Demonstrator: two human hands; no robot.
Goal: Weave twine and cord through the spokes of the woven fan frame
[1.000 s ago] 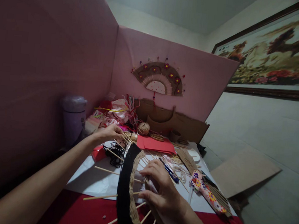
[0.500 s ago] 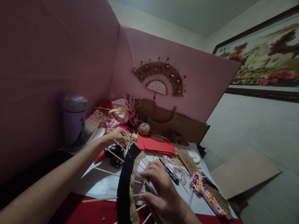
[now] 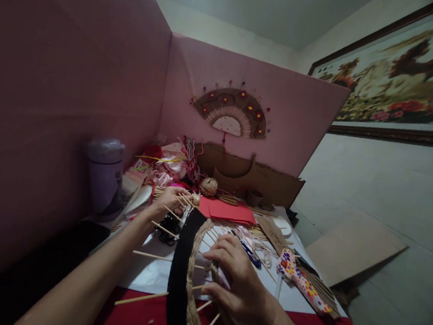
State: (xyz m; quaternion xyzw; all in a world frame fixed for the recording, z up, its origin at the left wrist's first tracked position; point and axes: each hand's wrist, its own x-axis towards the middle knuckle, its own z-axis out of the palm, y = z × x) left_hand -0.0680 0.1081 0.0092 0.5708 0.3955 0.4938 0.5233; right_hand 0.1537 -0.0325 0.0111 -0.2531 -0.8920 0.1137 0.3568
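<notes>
My right hand [image 3: 238,281] is closed round the pale inner base of a half-round fan frame, thumb and fingers on its edge. The fan frame [image 3: 184,271] has a black band, a strip of braided twine along the band's inner side, and thin wooden sticks jutting out past it. My left hand [image 3: 171,201] is at the far end of the fan, beside its topmost sticks [image 3: 185,200] and near a bundle of bamboo sticks [image 3: 196,200]. Its fingertips are partly hidden, so a hold cannot be made out. Black cord [image 3: 168,229] lies beneath the sticks.
Red paper [image 3: 227,210], a twine ball [image 3: 209,186] and blue-handled scissors [image 3: 250,254] lie on the table. A flower-patterned glue gun [image 3: 300,281] rests at right. A finished fan [image 3: 230,110] hangs on the pink panel [image 3: 293,108]. A purple flask [image 3: 104,178] stands at left.
My left forearm has shifted right, and the left hand is slightly farther right. The fan has turned a little, its outer sticks now lower and farther left. My right hand keeps its grip.
</notes>
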